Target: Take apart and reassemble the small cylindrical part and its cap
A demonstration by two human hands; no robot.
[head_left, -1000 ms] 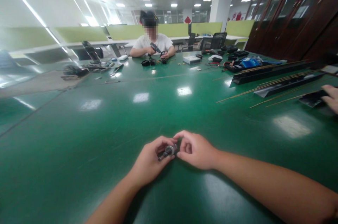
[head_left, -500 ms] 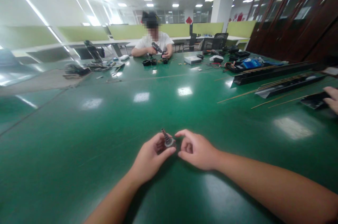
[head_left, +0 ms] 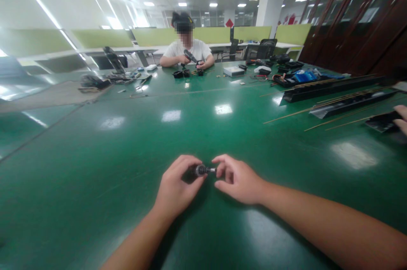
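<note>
My left hand [head_left: 178, 183] is closed around a small dark metal part with a ribbed, tapering neck and a thin shaft [head_left: 205, 170]. The shaft lies sideways and points right, its bright tip close to the fingers of my right hand; whether they touch is not clear. The base of the part is partly hidden by my left fingers. My right hand [head_left: 238, 180] has its thumb and index finger apart, the other fingers curled, and nothing gripped between them. Both hands are just above the green table [head_left: 133, 147].
Across the table a person [head_left: 187, 51] holds a power drill [head_left: 190, 56] near small black boxes [head_left: 181, 73]. Long black channels [head_left: 330, 87] and thin rods [head_left: 286, 115] lie at right, by another person's hand [head_left: 402, 117]. A white box [head_left: 233, 70] stands at the back.
The metal part has turned in my left hand from upright to lying sideways, its shaft now toward my right hand. My right hand has hardly moved.
</note>
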